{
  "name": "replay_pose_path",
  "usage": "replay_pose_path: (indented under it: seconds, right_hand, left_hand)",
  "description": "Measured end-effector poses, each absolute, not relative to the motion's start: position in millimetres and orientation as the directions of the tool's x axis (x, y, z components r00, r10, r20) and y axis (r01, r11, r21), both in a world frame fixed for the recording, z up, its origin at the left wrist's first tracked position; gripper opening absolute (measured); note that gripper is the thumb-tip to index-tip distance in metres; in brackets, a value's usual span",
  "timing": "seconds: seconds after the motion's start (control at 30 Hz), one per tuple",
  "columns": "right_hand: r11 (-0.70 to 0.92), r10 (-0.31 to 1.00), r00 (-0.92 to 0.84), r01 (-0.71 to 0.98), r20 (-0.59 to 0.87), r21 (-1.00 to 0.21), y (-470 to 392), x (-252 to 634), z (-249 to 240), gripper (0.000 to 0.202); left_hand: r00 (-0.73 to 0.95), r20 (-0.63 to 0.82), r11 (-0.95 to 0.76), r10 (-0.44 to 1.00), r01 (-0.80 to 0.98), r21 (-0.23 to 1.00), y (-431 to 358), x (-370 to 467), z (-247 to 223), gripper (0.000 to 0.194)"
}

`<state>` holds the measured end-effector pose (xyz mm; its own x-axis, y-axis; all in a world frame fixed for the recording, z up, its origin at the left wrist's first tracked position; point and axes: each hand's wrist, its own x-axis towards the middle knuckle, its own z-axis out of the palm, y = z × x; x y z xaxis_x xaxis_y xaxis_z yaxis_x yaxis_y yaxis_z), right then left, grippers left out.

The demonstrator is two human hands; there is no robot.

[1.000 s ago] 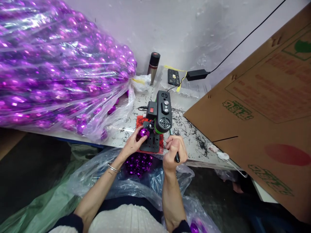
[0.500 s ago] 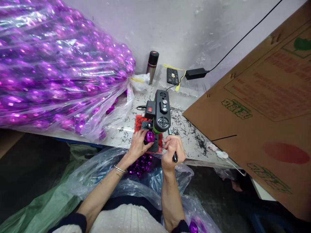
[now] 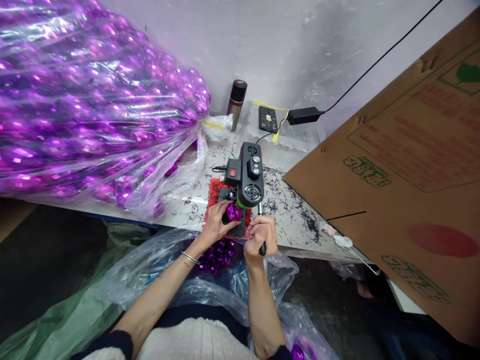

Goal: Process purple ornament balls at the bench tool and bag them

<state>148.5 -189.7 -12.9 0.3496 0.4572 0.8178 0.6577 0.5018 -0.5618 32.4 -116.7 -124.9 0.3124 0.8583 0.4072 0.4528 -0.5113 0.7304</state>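
Note:
My left hand (image 3: 217, 222) curls its fingers and thumb around a shiny purple mirror ball (image 3: 234, 212). The ball sits at the front of a small black bench machine (image 3: 251, 175), partly below its head. My right hand (image 3: 261, 237) is a fist around the black-gripped lever (image 3: 262, 248) on the machine's right side. Under the machine lies a red mat (image 3: 213, 190) strewn with black bits. Below my left wrist, more purple mirror balls (image 3: 216, 256) lie in an open clear plastic bag (image 3: 150, 257) at the table edge.
A big tied clear bag of purple balls (image 3: 93, 110) fills the left. Behind the machine are a thermos flask (image 3: 237, 100), a dark patterned phone-like object (image 3: 267, 119) and a power adapter (image 3: 303, 115). A large cardboard box (image 3: 393, 175) leans in from the right. Black scraps litter the white table (image 3: 277, 225).
My right hand has swung the lever a little to the left, toward the ball. The ball and my left fingers have shifted slightly to the right.

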Motion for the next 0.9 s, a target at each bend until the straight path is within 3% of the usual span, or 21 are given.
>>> replay_pose_path:
  seconds: [0.2,0.7,0.9]
  right_hand:
    - [0.533,0.381,0.369,0.662,0.848,-0.528,-181.4,146.9,-38.7,0.039]
    - [0.519,0.349,0.399,0.671,0.848,-0.529,-176.9,147.8,-48.8,0.042]
    - [0.528,0.264,0.399,0.702,0.878,-0.477,-172.4,149.7,-50.5,0.045]
  left_hand:
    - [0.309,0.419,-0.52,0.854,0.461,0.72,-117.7,33.7,-126.3,0.066]
    - [0.314,0.416,-0.518,0.854,0.432,0.738,-119.0,36.4,-123.1,0.064]
    - [0.329,0.409,-0.518,0.852,0.407,0.752,-117.4,35.7,-119.9,0.065]
